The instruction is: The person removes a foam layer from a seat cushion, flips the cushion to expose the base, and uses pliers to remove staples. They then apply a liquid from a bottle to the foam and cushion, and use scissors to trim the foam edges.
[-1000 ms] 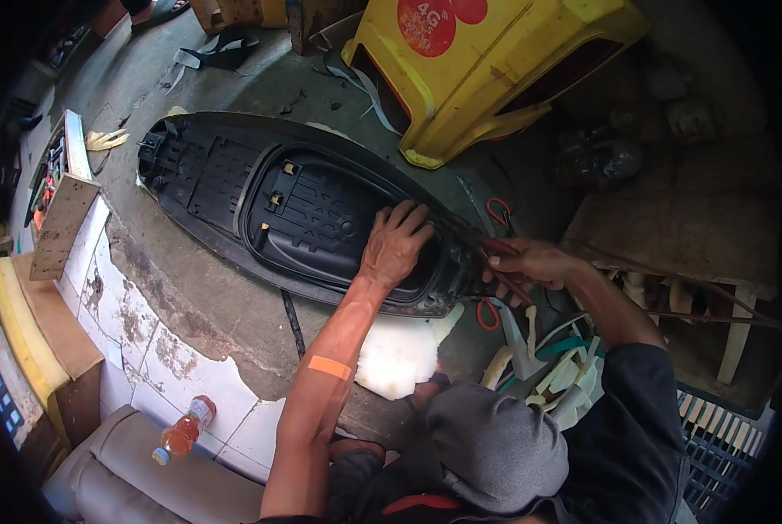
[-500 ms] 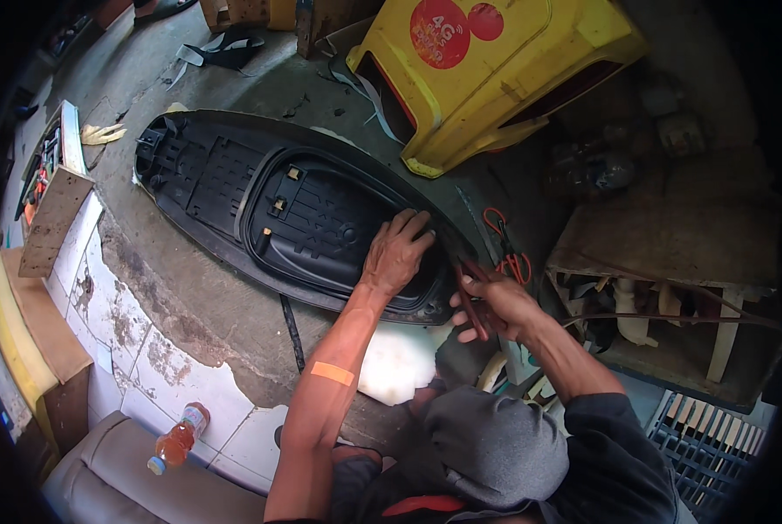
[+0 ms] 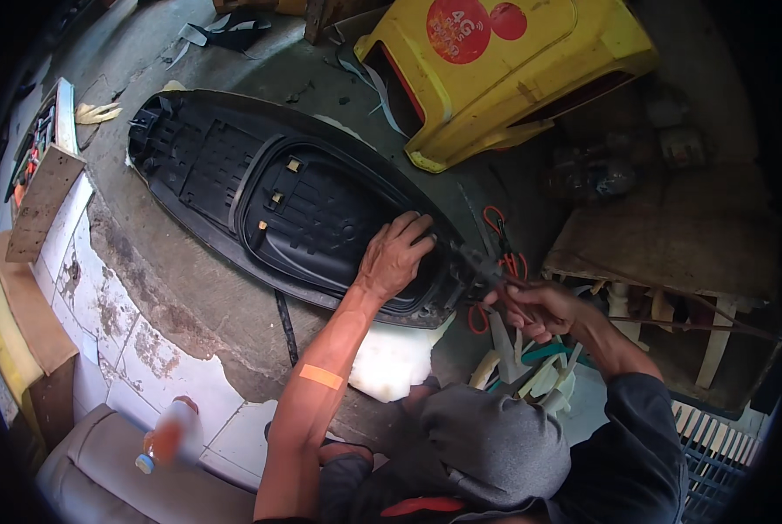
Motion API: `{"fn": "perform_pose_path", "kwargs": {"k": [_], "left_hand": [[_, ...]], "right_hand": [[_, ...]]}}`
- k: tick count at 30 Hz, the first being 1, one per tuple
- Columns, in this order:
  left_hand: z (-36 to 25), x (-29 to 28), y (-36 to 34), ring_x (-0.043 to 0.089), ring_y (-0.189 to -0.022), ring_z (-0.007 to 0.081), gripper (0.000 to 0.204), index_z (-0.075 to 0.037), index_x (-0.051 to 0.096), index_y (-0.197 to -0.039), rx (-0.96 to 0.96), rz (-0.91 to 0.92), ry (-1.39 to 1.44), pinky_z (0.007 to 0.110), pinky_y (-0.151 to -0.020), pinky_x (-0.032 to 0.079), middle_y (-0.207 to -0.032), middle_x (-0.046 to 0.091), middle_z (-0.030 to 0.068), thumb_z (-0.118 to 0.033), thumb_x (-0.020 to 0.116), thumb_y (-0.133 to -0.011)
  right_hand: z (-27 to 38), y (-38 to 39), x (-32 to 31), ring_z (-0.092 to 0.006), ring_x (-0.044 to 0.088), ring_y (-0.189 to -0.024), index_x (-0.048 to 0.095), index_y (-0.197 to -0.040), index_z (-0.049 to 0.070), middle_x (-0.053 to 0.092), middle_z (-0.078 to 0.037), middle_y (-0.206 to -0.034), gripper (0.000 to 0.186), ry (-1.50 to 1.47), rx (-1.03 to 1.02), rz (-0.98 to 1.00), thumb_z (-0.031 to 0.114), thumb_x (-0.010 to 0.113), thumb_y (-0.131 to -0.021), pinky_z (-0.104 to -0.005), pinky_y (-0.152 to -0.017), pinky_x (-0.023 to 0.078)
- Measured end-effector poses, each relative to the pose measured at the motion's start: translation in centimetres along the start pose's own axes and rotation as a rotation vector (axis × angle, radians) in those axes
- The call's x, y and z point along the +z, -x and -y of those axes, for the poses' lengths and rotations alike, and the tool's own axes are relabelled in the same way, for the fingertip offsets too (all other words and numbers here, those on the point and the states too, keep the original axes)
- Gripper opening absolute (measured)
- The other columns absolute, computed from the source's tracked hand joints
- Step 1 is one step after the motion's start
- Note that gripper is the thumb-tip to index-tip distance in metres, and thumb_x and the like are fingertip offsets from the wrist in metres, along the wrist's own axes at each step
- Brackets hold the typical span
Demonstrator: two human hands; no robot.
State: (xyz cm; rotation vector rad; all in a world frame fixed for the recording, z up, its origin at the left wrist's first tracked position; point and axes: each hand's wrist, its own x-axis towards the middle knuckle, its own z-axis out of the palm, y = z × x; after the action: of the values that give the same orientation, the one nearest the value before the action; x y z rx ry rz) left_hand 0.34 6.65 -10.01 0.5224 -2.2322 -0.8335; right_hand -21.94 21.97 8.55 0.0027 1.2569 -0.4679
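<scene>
A long black motorcycle seat (image 3: pixel 203 175) lies upside down on the floor, its ribbed plastic base facing up. My left hand (image 3: pixel 395 255) rests on the right end of that base, fingers bent and closed over its inner rim. Just beyond this end, my right hand (image 3: pixel 539 312) grips pliers (image 3: pixel 487 267) with reddish handles. Motion blurs the jaws, which are close to the seat's end, and I cannot tell whether they touch it. Orange-handled scissors (image 3: pixel 494 218) lie past the seat's right end. White foam (image 3: pixel 393 360) shows under the near edge of the seat.
A yellow plastic stool (image 3: pixel 505 79) lies tipped over at the back. At right stands a wooden box (image 3: pixel 662 236) with scraps inside. A tool tray (image 3: pixel 46 170) is at far left. Near a brown cushion (image 3: pixel 138 472) lies a bottle (image 3: pixel 171 430) of orange-brown liquid. Grey cloth (image 3: pixel 496 445) fills the lower middle.
My right hand has moved right, away from the seat's end, with the pliers turned so their jaws point toward the seat. My left hand stays on the base.
</scene>
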Motion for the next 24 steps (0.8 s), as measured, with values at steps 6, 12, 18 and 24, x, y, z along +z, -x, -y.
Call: {"fn": "perform_pose_path", "kwargs": {"k": [6, 12, 18, 24], "left_hand": [[0.5, -0.2, -0.4, 0.058, -0.122, 0.0331, 0.033, -0.007, 0.070, -0.104, -0.012, 0.034, -0.023, 0.044, -0.099, 0.054, -0.125, 0.064, 0.0096, 0.001, 0.068, -0.073], [-1.2, -0.1, -1.3, 0.055, -0.120, 0.0344, 0.034, -0.008, 0.070, -0.108, -0.083, 0.066, -0.049, 0.046, -0.101, 0.050, -0.123, 0.063, 0.0098, -0.003, 0.070, -0.074], [-1.6, -0.7, -1.4, 0.056, -0.114, 0.0338, 0.027, -0.010, 0.069, -0.107, -0.019, 0.115, -0.088, 0.045, -0.095, 0.049, -0.119, 0.064, 0.0086, -0.007, 0.073, -0.081], [-4.4, -3.2, 2.2, 0.057, -0.111, 0.0338, 0.023, -0.007, 0.067, -0.103, -0.042, 0.195, -0.089, 0.045, -0.093, 0.048, -0.115, 0.064, 0.0086, -0.005, 0.074, -0.081]], "right_hand": [[0.8, -0.2, -0.3, -0.0188, 0.065, -0.067, 0.049, -0.139, 0.003, 0.066, -0.012, -0.100, 0.042, 0.580, -0.237, -0.541, 0.023, 0.053, -0.102, -0.0333, -0.059, 0.053], [-10.4, -3.5, -4.4, -0.0424, 0.066, -0.114, 0.048, -0.138, 0.000, 0.066, -0.027, -0.122, 0.054, 0.952, -0.124, -0.848, 0.033, 0.060, -0.097, -0.0492, -0.097, 0.049], [-21.4, -4.4, -4.6, -0.0443, 0.066, -0.110, 0.057, -0.134, 0.000, 0.070, -0.026, -0.112, 0.054, 0.989, -0.310, -0.579, 0.037, 0.063, -0.095, -0.0505, -0.094, 0.051], [-16.6, -6.7, -7.3, -0.0426, 0.067, -0.105, 0.069, -0.115, 0.002, 0.070, -0.027, -0.104, 0.030, 0.967, -0.497, -0.891, 0.023, 0.061, -0.095, -0.0510, -0.089, 0.052]]}}
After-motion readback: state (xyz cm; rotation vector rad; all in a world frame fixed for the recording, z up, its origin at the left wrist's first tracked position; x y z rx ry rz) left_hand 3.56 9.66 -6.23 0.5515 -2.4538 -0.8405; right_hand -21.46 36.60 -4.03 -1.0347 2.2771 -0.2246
